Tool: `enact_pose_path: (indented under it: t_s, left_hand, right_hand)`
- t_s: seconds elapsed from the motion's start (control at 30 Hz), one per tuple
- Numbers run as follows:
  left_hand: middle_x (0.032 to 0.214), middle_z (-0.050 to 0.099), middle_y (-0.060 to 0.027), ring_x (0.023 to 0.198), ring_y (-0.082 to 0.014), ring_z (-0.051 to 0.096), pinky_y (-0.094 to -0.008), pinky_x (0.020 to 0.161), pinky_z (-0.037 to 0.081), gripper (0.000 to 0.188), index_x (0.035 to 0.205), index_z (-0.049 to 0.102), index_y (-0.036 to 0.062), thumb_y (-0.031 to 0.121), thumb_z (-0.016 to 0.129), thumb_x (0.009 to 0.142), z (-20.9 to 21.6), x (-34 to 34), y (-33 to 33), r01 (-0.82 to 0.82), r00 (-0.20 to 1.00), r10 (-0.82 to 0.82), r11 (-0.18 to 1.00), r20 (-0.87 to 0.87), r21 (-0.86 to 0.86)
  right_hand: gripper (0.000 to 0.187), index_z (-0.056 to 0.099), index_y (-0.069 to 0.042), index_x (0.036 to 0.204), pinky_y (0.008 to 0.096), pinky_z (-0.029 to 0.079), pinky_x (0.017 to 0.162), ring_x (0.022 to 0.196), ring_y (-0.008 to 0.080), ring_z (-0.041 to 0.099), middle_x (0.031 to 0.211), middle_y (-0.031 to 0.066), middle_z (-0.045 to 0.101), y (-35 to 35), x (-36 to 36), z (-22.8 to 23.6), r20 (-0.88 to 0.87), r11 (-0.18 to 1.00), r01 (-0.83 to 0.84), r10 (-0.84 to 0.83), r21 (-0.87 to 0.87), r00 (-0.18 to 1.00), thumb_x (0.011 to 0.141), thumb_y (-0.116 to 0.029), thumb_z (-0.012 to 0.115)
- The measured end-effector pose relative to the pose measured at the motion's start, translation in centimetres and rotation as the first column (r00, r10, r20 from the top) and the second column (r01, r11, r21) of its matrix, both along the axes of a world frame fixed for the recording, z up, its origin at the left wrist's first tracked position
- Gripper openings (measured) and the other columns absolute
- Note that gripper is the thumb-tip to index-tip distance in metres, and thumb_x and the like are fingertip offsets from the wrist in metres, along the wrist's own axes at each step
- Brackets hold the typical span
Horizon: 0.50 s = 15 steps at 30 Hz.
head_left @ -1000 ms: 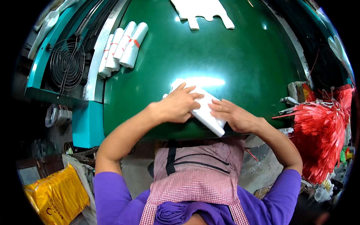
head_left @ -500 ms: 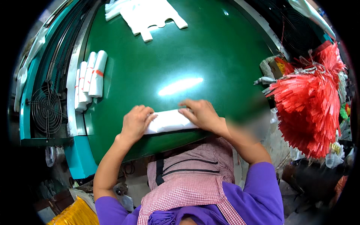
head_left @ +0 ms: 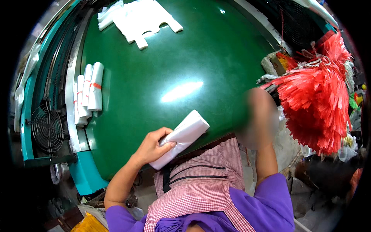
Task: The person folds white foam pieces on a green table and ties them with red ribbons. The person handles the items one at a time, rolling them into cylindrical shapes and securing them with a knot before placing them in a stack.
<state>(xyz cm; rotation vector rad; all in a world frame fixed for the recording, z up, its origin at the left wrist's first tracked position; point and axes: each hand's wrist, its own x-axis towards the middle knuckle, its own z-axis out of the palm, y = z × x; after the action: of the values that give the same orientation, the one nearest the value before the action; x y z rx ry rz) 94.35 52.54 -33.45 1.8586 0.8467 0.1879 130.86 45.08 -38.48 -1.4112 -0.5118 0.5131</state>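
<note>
left hand (head_left: pixel 153 146) curled around white roll (head_left: pixel 186 135) | right hand (head_left: pixel 262 114) blurred, opening and hold unclear | red strips (head_left: pixel 313 106) near it

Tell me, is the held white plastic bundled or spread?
Bundled: the white plastic forms one narrow, compact piece in the left hand. Whether rolled or folded, I cannot tell.

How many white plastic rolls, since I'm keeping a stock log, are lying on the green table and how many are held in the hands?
White plastic rolls lying on the green table: 4
White plastic roll held in the left hand: 1
Total: 5
</note>
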Motion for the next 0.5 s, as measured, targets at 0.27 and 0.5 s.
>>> enact_pose_path:
  t_s: [0.27, 0.5]
  left_hand:
    - [0.105, 0.067, -0.0061, 0.095, -0.0130, 0.062, -0.0289, 0.088, 0.050, 0.041, 0.113, 0.061, -0.0022, 0.015, 0.074, 0.079, -0.3, -4.8, -1.9, -0.125, 0.846, 0.461, 0.659, 0.268, -0.741]
    - [0.103, 0.069, -0.0087, 0.094, -0.0147, 0.065, -0.0312, 0.083, 0.052, 0.039, 0.115, 0.063, -0.0036, 0.008, 0.069, 0.078, 1.9, -4.7, 4.1, -0.142, 0.985, 0.152, 0.983, 0.079, -0.117]
  right_hand:
    - [0.021, 0.064, 0.000, 0.099, 0.0484, 0.051, 0.082, 0.090, 0.0405, 0.064, 0.098, 0.0237, 0.066, -0.5, -20.0, 1.2, 0.309, 0.051, -0.903, 0.947, -0.427, -0.093, 0.085, -0.016, 0.058]
    - [0.010, 0.062, 0.000, 0.088, 0.0393, 0.046, 0.092, 0.112, 0.0327, 0.055, 0.117, 0.0150, 0.059, -0.9, -14.1, 6.2, 0.608, 0.255, -0.944, 0.790, -0.209, 0.079, 0.085, -0.009, 0.066]
